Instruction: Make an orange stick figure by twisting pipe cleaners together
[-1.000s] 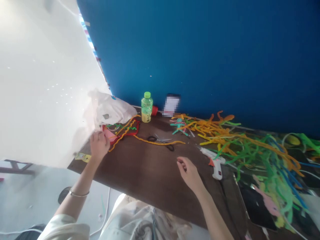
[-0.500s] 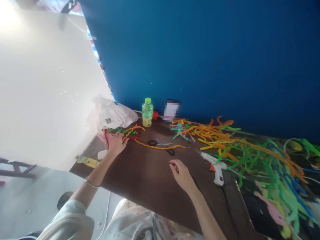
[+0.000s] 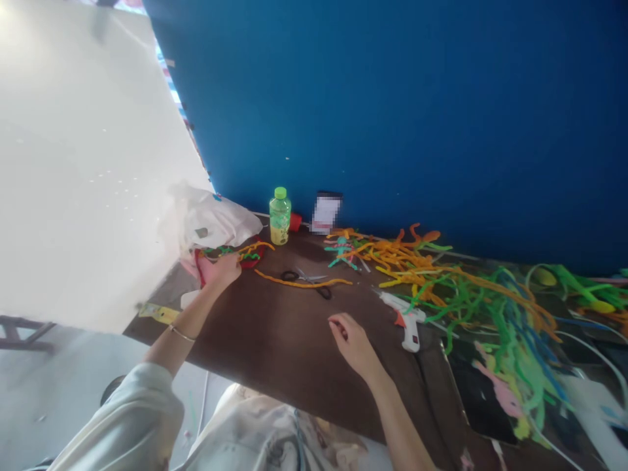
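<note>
Left hand: the left hand (image 3: 222, 271) sits palm-down at the far left of the table, fingers reaching onto a red craft sheet (image 3: 251, 263). The grip looks flat and pressing, but whether the fingertips pinch anything cannot be told from this view.

Work piece: the red craft sheet lies under and just beyond the left fingertips, with a twisted orange pipe cleaner (image 3: 255, 247) and short green twists on it. A pink piece (image 3: 192, 265) shows just beside the hand on the wrist side.

Right hand: the right hand (image 3: 350, 343) hovers over the bare wood, fingers loosely curled in a narrow grip, with nothing visible in it.

Between the hands: scissors (image 3: 305, 277) with black handles lie under a long orange pipe cleaner (image 3: 299, 282).

Beyond the right hand: a white glue gun (image 3: 405, 318) lies near it, with a heap of orange pipe cleaners (image 3: 397, 254) and a teal pipe-cleaner figure (image 3: 341, 252) further out.

Beyond the left hand: a green-capped bottle (image 3: 279, 219) stands against a blue wall (image 3: 392, 98), and a white plastic bag (image 3: 216, 221) is bunched just past the fingers.

Right of the glue gun: green and blue pipe cleaners (image 3: 510, 333) are strewn across a printed mat (image 3: 483, 392).
</note>
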A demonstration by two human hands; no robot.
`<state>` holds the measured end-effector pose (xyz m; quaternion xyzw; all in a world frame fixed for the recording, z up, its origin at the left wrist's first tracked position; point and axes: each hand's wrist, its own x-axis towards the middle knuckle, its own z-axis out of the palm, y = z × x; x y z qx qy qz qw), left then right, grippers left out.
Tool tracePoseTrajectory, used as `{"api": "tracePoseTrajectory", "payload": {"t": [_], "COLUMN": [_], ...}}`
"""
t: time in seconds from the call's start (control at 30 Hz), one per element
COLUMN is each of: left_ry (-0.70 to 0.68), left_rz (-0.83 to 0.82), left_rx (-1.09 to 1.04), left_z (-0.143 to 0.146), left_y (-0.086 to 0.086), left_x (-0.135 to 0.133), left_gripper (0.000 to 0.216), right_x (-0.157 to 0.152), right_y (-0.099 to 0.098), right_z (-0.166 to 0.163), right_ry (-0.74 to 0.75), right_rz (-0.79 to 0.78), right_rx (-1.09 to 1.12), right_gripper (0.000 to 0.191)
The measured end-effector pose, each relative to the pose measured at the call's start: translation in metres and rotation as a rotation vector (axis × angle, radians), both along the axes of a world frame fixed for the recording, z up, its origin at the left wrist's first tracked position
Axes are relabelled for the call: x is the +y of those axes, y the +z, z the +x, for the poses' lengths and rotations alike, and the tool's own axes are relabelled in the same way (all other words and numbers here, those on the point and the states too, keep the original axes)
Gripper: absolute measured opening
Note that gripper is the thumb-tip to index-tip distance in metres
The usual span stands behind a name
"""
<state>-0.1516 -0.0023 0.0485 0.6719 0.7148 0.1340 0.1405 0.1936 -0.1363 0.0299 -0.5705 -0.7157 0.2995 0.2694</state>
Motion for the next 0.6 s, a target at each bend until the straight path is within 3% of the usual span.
{"api": "tracePoseTrajectory", "payload": {"t": [0.17, 0.3, 0.4, 0.6], "left_ry": [-0.086, -0.107, -0.107, -0.299], "left_rz": [-0.053, -0.145, -0.206, -0.468], "left_rx": [-0.135, -0.374, -0.565, -0.683], "left_z": [-0.020, -0.028, -0.022, 0.009], "left_y": [0.029, 0.049, 0.057, 0.076], "left_x": [0.015, 0.019, 0.014, -0.004], "left_gripper": [0.020, 0.025, 0.025, 0.029], "right_x": [-0.001, 0.004, 0.008, 0.023], "right_y": [0.008, 0.007, 0.009, 0.028], "right_z": [0.023, 0.034, 0.026, -0.010], "right_ry": [-0.086, -0.096, -0.030, 0.043], "right_rz": [0.001, -0.111, -0.185, -0.248], "right_rx": [0.001, 0.049, 0.080, 0.236], "right_gripper": [0.022, 0.024, 0.025, 0.027]}}
